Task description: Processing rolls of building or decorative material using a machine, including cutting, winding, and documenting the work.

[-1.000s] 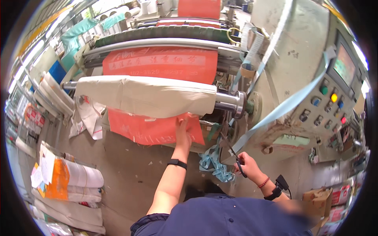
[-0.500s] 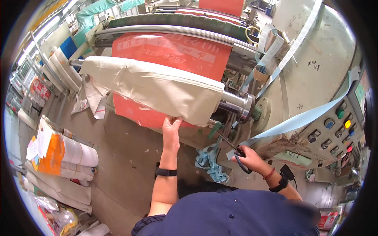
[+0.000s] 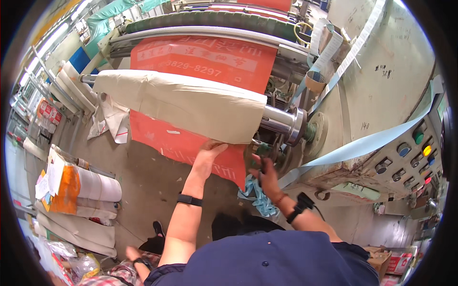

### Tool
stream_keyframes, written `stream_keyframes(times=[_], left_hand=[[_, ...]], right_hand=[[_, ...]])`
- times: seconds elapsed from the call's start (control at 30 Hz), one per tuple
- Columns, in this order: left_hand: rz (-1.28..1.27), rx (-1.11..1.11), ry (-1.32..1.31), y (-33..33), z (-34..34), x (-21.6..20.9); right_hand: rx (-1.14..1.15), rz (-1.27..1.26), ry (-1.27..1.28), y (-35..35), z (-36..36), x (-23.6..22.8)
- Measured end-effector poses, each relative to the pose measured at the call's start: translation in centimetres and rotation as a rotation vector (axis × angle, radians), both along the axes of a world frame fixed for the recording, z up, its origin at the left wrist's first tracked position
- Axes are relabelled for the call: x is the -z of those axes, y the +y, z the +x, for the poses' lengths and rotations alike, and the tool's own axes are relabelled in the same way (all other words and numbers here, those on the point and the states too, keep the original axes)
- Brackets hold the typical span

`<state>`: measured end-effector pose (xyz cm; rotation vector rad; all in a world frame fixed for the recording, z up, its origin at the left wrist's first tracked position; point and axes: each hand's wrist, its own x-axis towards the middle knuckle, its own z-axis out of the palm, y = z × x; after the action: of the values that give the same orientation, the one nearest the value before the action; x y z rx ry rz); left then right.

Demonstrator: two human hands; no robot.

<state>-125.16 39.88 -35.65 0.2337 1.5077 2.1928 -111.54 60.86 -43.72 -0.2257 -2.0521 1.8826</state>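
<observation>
A beige sheet (image 3: 191,102) wraps a steel roller (image 3: 279,119). Beneath it a red printed sheet (image 3: 160,138) hangs down, its right corner drooping toward the floor. My left hand (image 3: 208,155) has its fingers closed on the lower edge where beige meets red; how many layers it pinches is hidden. Just right of the hanging red corner, my right hand (image 3: 268,177) holds dark-handled scissors (image 3: 262,167), partly smeared by motion. Their blades do not show clearly. More of the red sheet (image 3: 210,62) stretches behind the roller into the machine.
A pale blue strip (image 3: 353,145) runs past the control panel (image 3: 405,164) at right; more blue strip (image 3: 262,202) lies crumpled on the floor. Wrapped rolls (image 3: 98,183) stand at left. Another person's hand (image 3: 133,252) and plaid sleeve show at lower left.
My right hand has swung left and up with the scissors, close to the sheet's edge. The red sheet's right corner now hangs lower. Another person's arm has appeared at lower left.
</observation>
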Motion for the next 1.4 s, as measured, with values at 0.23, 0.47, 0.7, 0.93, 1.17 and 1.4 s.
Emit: stream_keyframes(times=[0.23, 0.47, 0.7, 0.93, 1.17, 1.4], left_hand=[[-0.201, 0.134, 0.005, 0.2, -0.6, -2.1], [-0.068, 0.118, 0.342, 1.9, -4.1, -7.3], [0.412, 0.341, -0.353, 1.2, -0.5, -5.5], [0.265, 0.142, -0.212, -1.1, 2.8, -0.3], [0.507, 0.078, -0.316, 0.5, 5.3, 1.0], [0.388, 0.145, -0.436, 5.5, 1.5, 7.3]], right_hand=[[0.312, -0.276, -0.087, -8.2, -5.5, 5.5], [0.463, -0.647, -0.061, -10.0, -3.2, 12.9], [0.405, 0.122, -0.148, -6.1, -0.2, 13.5], [-0.036, -0.111, -0.528, 0.5, 9.2, -4.3], [-0.344, 0.05, -0.733, 4.4, 6.1, -15.4], [-0.431, 0.172, -0.754, 5.1, 4.6, -18.2]])
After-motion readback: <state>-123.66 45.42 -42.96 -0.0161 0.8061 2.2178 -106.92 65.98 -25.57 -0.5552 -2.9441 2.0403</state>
